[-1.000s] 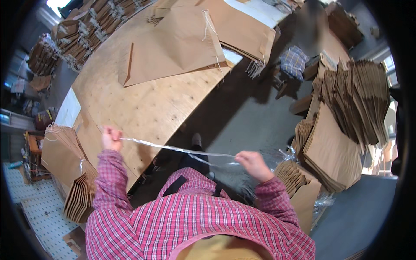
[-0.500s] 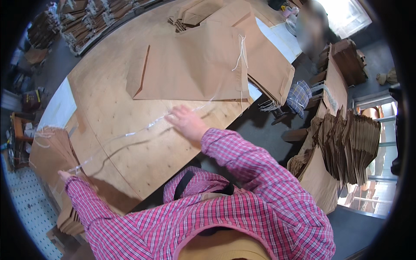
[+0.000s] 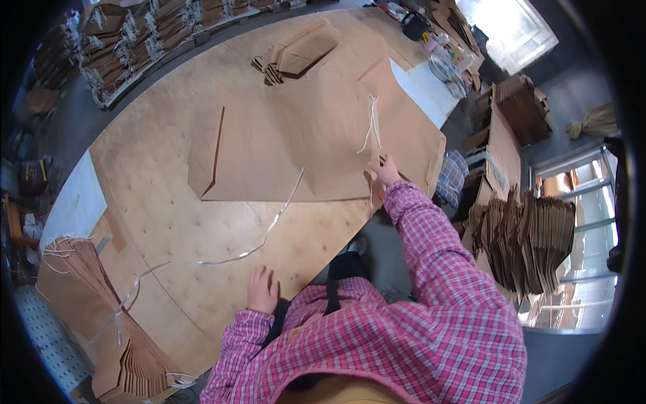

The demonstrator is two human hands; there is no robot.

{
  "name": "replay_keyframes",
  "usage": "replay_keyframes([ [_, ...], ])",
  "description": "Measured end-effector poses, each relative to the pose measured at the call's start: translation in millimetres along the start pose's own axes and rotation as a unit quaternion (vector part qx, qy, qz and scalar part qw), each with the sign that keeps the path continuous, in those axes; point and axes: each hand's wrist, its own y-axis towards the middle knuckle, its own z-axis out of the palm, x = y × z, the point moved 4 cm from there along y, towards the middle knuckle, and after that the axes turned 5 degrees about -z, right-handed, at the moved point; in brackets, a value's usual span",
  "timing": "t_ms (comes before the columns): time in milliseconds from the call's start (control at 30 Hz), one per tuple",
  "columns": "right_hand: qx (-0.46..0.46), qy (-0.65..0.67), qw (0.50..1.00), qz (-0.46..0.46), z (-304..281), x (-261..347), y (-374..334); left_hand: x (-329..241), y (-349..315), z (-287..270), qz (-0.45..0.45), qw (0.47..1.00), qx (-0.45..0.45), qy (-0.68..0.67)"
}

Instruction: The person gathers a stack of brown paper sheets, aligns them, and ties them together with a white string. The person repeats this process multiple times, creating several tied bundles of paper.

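Note:
A large brown paper bag (image 3: 269, 148) lies flat on the wooden table, with white string (image 3: 372, 124) near its right end. My right hand (image 3: 385, 171) is at that end, fingers closed on the bag's edge. Close to the table's front edge, my left hand (image 3: 262, 291) rests with its fingers stretched out, holding nothing. A shiny plastic strip (image 3: 245, 254) runs loosely across the wood from a bundle of folded paper bags (image 3: 87, 279) at the left. The strip goes around that bundle, and its other end lies over the large bag's lower edge.
More brown bags (image 3: 420, 138) lie under and right of the large one. Behind it sits a small pile of folded paper pieces (image 3: 306, 54). Stacked bags (image 3: 528, 242) stand at the right, and stringed bundles (image 3: 141, 44) fill a rack at the far left.
My left hand has come away from the left bundle to the table's front edge. My right hand has left the strip and reached the large bag's right end. The strip now hangs slack.

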Motion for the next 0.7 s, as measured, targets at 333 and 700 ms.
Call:
replay_keyframes([
  [333, 0.205, 0.265, 0.938, 0.087, -12.9, 13.9, 19.8, 16.9, 35.9, 37.8, -0.188, 0.935, 0.115, -0.277],
  [700, 0.071, 0.246, 0.962, -0.089, 6.9, 2.8, 43.4, -52.5, 206.1, 154.5, -0.416, 0.645, 0.124, -0.629],
])
